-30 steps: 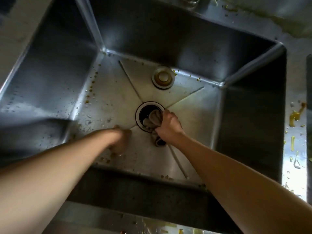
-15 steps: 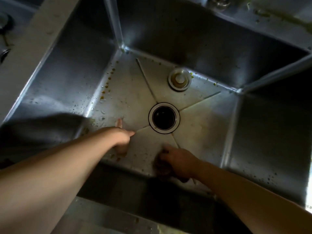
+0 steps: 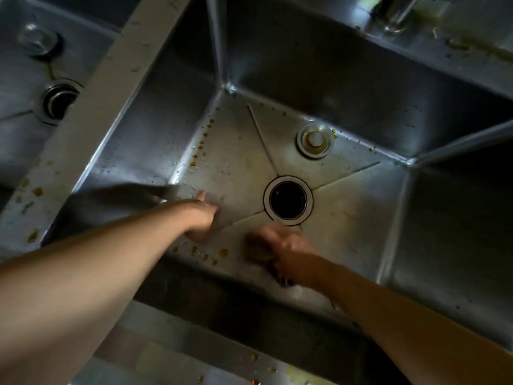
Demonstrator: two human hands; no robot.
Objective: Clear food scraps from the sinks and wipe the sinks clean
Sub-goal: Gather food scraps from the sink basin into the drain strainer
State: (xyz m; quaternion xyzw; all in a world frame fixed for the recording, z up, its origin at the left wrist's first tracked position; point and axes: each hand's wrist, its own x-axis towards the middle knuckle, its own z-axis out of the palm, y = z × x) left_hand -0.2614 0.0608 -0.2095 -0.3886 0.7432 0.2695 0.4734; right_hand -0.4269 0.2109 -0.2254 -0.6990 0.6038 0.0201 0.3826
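Both my arms reach down into a deep steel sink (image 3: 347,87). My right hand (image 3: 288,250) grips a dark wet cloth (image 3: 258,250) and presses it on the sink floor just in front of the open drain hole (image 3: 288,200); hand and cloth are blurred. My left hand (image 3: 201,218) rests on the sink floor left of the drain, fingers against the steel; I cannot see anything held in it. Orange food scraps (image 3: 204,134) dot the floor's left edge, and more scraps (image 3: 211,255) lie along the near edge.
A drain strainer plug (image 3: 315,140) lies on the sink floor behind the drain. A second sink with its own drain (image 3: 57,102) and plug (image 3: 37,40) is at the left, past a steel divider (image 3: 111,87) with scraps on it. A tap base (image 3: 394,12) stands at top right.
My right hand has pulled the cloth out of the drain and back toward the near wall, leaving the drain hole open. The view shifted left, showing the second sink. My left hand stayed put.
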